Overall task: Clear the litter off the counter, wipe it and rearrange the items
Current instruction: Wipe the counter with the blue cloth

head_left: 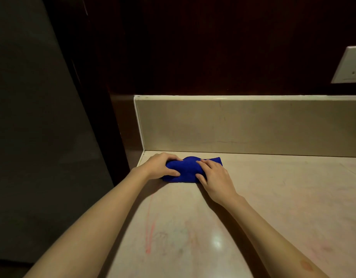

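A folded blue cloth (190,167) lies on the pale marble counter (273,197) near its far left corner, close to the backsplash. My left hand (161,165) grips the cloth's left end with curled fingers and thumb. My right hand (213,174) holds its right part, fingers bent over the top and thumb at the near edge. Faint pink streaks (151,227) mark the counter nearer to me.
A beige backsplash (243,125) runs along the back of the counter. Above it is a dark wood wall with a white power socket (349,65) at the right. The counter's left edge (141,157) drops beside a dark panel.
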Demonstrator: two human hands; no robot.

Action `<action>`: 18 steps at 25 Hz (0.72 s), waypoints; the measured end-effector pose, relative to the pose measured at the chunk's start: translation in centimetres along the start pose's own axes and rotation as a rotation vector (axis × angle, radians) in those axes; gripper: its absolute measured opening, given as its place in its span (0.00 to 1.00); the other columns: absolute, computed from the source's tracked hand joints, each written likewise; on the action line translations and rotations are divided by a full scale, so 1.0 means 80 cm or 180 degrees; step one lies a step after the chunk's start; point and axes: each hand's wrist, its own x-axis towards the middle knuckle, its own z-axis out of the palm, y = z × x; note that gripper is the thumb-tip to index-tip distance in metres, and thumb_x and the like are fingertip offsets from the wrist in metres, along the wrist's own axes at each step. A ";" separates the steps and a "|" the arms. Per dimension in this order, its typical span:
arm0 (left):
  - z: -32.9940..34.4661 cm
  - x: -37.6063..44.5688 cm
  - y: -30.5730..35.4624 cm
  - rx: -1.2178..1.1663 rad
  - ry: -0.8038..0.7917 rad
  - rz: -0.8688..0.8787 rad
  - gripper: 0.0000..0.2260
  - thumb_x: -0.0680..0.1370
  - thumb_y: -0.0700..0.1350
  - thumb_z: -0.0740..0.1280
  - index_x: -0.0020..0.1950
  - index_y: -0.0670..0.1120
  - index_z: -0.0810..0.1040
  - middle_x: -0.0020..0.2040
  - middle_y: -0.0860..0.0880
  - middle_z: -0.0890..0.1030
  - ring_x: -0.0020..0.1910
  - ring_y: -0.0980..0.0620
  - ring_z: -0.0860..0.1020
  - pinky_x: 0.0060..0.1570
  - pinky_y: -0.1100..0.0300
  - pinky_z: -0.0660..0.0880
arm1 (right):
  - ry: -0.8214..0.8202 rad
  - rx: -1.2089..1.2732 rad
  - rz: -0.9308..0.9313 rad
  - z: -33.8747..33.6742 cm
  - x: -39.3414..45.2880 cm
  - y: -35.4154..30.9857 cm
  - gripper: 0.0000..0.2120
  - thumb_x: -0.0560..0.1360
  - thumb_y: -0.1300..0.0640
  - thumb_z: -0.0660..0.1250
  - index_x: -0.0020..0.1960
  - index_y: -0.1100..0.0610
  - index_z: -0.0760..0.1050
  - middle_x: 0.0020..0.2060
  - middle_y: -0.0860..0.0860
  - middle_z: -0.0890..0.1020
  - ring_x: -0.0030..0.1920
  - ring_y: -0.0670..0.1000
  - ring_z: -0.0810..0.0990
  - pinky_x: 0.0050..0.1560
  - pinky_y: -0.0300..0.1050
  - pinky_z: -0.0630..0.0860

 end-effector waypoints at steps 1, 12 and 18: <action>0.002 -0.014 -0.001 0.0003 -0.0001 0.0014 0.20 0.74 0.49 0.72 0.65 0.53 0.75 0.59 0.52 0.79 0.56 0.53 0.76 0.59 0.54 0.75 | 0.0007 -0.0003 -0.0005 0.000 -0.012 -0.007 0.22 0.81 0.49 0.56 0.73 0.52 0.63 0.70 0.49 0.69 0.70 0.49 0.65 0.70 0.45 0.60; 0.031 -0.179 0.008 -0.0290 -0.0004 0.0246 0.18 0.74 0.47 0.72 0.64 0.52 0.76 0.58 0.52 0.80 0.56 0.53 0.77 0.57 0.56 0.76 | 0.0051 0.0038 0.0059 -0.013 -0.164 -0.092 0.22 0.81 0.49 0.56 0.74 0.51 0.62 0.71 0.48 0.68 0.71 0.49 0.64 0.70 0.45 0.59; 0.040 -0.240 0.012 -0.0410 -0.0079 0.0286 0.20 0.73 0.46 0.73 0.65 0.52 0.76 0.58 0.52 0.80 0.56 0.53 0.77 0.56 0.58 0.75 | 0.0036 0.0037 0.0095 -0.020 -0.226 -0.124 0.23 0.81 0.49 0.56 0.74 0.51 0.60 0.72 0.48 0.66 0.72 0.49 0.63 0.71 0.45 0.58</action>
